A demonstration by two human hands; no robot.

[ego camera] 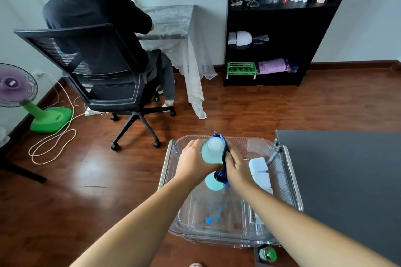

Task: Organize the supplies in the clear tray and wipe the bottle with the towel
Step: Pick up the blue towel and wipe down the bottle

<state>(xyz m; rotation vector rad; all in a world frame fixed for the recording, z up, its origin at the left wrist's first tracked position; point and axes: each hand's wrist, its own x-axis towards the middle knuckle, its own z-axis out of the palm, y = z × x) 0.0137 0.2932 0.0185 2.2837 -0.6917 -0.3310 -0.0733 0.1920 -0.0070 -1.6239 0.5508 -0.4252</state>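
My left hand (194, 161) grips the translucent pale-blue plastic bottle (213, 150) from its left side, the fingers (192, 146) curled round the body and clamped on it. My right hand (235, 165) is on the other side, its fingers closed on the dark blue cloth towel (221, 174) and pressing it against the bottle's right flank. One end of the towel sticks up behind the bottle's rounded whitish top, and a bunched end hangs out below my palm. I hold the bottle over the middle of the clear ribbed plastic tray (217, 232), its top leaning away from me. I cannot tell whether its base touches the tray floor.

Pale blue-white rectangular blocks (259, 168) lie in a row against the right wall of the tray. A few bright blue flecks (209, 220) show at the tray's bottom, nearer me. The tray rests in a shiny metal rail frame (291, 171), just beside the dark grey bench (347, 169) on my right. Below the tray's near right corner stands a small green bottle (268, 253).

Across the reddish wooden floor (260, 110), a person in a black top (93, 11) sits in a black mesh office chair (97, 67) with their back to me. A tall black shelf unit (303, 54) stands against the far wall, and a green-and-purple standing fan (15, 84) is at the far left.
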